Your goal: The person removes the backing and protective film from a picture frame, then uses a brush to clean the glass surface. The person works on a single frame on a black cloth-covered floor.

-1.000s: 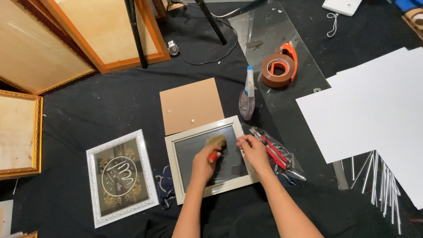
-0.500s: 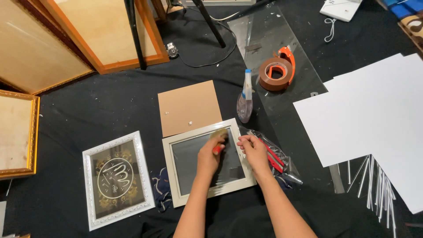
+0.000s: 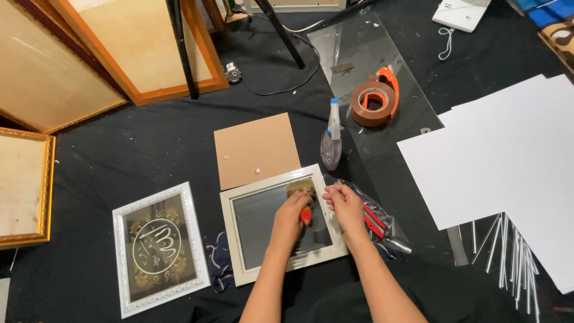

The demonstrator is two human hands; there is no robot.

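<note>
A pale cream picture frame (image 3: pixel 234 239) with a glass pane lies on the black floor cloth in front of me. My left hand (image 3: pixel 291 216) grips a small brush with a red handle (image 3: pixel 305 214); its tan bristles (image 3: pixel 301 188) rest on the glass near the frame's upper right corner. My right hand (image 3: pixel 343 204) presses on the frame's right edge, fingers curled over it. A brown backing board (image 3: pixel 254 148) lies just beyond the frame.
A white ornate frame with a round emblem (image 3: pixel 158 248) lies left. A spray bottle (image 3: pixel 332 140), a tape dispenser (image 3: pixel 373 98) on a glass sheet, a plastic bag of red tools (image 3: pixel 378 220), white boards (image 3: pixel 508 161) right, large wooden frames (image 3: pixel 89 54) upper left.
The brush has moved up along the glass toward the frame's top right corner. My right hand stays on the right edge. The view has shifted slightly.
</note>
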